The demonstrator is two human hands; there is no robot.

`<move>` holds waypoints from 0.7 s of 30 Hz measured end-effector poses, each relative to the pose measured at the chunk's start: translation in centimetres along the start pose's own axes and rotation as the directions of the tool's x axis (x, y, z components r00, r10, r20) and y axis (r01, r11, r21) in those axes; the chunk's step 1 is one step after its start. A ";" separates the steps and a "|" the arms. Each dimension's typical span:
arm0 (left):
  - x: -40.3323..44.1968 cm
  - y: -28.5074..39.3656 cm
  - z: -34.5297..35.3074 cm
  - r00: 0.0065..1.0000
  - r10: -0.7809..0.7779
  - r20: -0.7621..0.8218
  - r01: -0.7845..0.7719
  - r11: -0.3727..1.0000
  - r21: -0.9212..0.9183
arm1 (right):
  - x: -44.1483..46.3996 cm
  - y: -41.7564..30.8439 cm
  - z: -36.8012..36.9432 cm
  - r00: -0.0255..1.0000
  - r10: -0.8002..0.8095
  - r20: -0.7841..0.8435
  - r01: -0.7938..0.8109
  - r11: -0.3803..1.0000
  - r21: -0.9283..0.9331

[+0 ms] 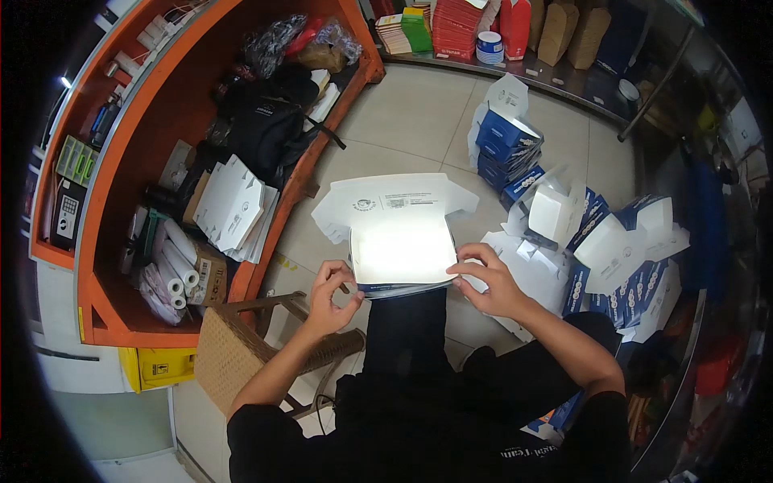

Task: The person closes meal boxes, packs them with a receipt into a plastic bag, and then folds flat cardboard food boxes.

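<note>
A white cardboard box point(403, 248) with a blue outer edge rests over my lap, its printed lid point(398, 195) raised at the far side. At its left front corner, my left hand point(332, 299) pinches the edge between thumb and fingers. My right hand point(483, 280) grips the right front corner the same way. The inside of the box is overexposed, so its details are hidden. Flat sheets show beneath the box's front edge.
Stacked blue-and-white boxes point(509, 145) and opened boxes point(616, 258) stand on the right. An orange shelf point(282, 197) holds flat cardboard point(229, 201) and bags at the left. A woven stool point(229, 346) is beside my left arm. Paper packaging point(459, 28) lines the back shelf.
</note>
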State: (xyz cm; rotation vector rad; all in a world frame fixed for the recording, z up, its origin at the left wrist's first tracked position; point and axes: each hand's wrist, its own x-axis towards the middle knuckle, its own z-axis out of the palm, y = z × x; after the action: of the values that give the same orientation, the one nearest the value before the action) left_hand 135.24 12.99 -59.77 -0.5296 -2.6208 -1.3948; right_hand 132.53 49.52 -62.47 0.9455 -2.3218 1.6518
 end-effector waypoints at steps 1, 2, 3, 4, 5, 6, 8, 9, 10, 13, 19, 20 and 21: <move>0.0 0.0 0.0 0.999 0.037 -0.008 -0.036 0.999 0.016 | 0.1 -0.2 0.0 1.000 -0.001 -0.015 0.001 1.000 0.008; -0.2 -0.9 0.3 0.999 0.017 -0.042 -0.016 1.000 0.009 | 0.3 -0.5 -0.1 1.000 -0.005 -0.030 0.006 1.000 0.017; -0.3 -1.6 0.7 0.997 -0.005 -0.076 0.005 1.000 0.003 | 0.5 -0.7 -0.1 0.999 -0.008 -0.044 0.010 1.000 0.029; -0.6 -2.3 0.9 0.994 -0.028 -0.109 0.028 1.000 -0.004 | 0.6 -0.5 0.1 0.999 0.001 -0.041 0.001 0.999 0.054; -1.1 -2.8 1.1 0.989 -0.079 -0.126 0.077 0.997 -0.022 | 0.7 -0.2 0.3 0.999 0.011 -0.037 -0.008 0.997 0.080; -0.8 -1.6 1.6 0.982 -0.128 -0.142 0.123 0.991 -0.042 | 0.8 0.1 0.4 0.999 0.021 -0.034 -0.018 0.994 0.103; -0.4 0.2 2.6 0.955 -0.228 -0.189 0.206 0.970 -0.129 | 1.0 0.7 0.6 0.994 0.107 -0.012 -0.103 0.979 0.175; -0.2 0.9 3.1 0.935 -0.280 -0.217 0.240 0.951 -0.195 | 1.3 0.7 0.5 0.989 0.149 0.000 -0.146 0.967 0.208; 0.1 1.5 3.6 0.911 -0.333 -0.243 0.270 0.927 -0.261 | 1.5 0.7 0.5 0.981 0.193 -0.005 -0.188 0.960 0.207; 1.8 3.3 4.8 0.925 -0.032 -0.380 0.032 0.999 -0.005 | 2.4 0.7 0.9 0.955 0.296 -0.015 -0.286 0.934 0.216; 2.0 1.1 6.1 0.955 -0.045 -0.293 0.049 0.999 0.004 | 3.1 1.7 1.2 0.956 0.289 -0.044 -0.280 0.947 0.156; 2.0 0.8 6.1 0.956 -0.043 -0.289 0.047 0.999 0.007 | 3.1 2.0 1.2 0.961 0.270 -0.060 -0.261 0.956 0.132; 1.9 0.6 6.1 0.958 -0.042 -0.284 0.047 0.999 0.010 | 3.1 2.1 1.2 0.965 0.253 -0.074 -0.244 0.964 0.109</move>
State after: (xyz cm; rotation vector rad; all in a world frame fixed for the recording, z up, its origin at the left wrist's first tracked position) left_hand 134.04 18.75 -62.28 -0.2468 -2.4244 -1.3468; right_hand 129.21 47.62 -63.20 0.6010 -2.4001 1.8762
